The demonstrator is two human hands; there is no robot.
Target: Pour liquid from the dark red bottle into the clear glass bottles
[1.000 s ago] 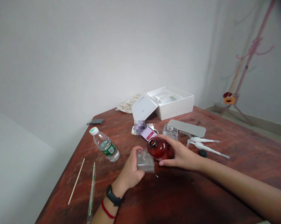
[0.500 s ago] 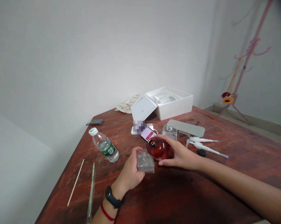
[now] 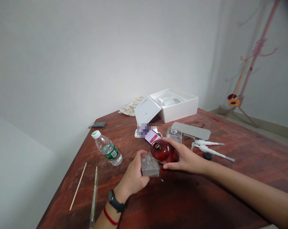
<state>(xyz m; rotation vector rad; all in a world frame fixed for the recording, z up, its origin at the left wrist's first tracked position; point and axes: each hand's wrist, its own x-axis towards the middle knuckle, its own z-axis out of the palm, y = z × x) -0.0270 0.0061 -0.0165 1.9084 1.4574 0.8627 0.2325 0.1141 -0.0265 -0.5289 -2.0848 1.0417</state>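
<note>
My left hand (image 3: 133, 176) grips a small square clear glass bottle (image 3: 150, 165) that stands on the red-brown wooden table (image 3: 182, 197). My right hand (image 3: 185, 157) is wrapped round an amber round bottle (image 3: 163, 151), tilted on its side with its open mouth toward the glass bottle's neck. The two bottles touch or nearly touch. A second square clear glass bottle (image 3: 174, 134) stands just behind my right hand.
A plastic water bottle (image 3: 107, 148) lies to the left, with a thin wooden stick (image 3: 78, 186) and a wrapped glass rod (image 3: 94, 197) near the left edge. Two white pump tubes (image 3: 212, 148), a black cap (image 3: 207, 156), a phone (image 3: 153, 136), a grey flat case (image 3: 191, 130) and an open white box (image 3: 172, 105) lie behind.
Almost nothing differs: both hands keep their hold on the bottles, with only a slight shift of the view.
</note>
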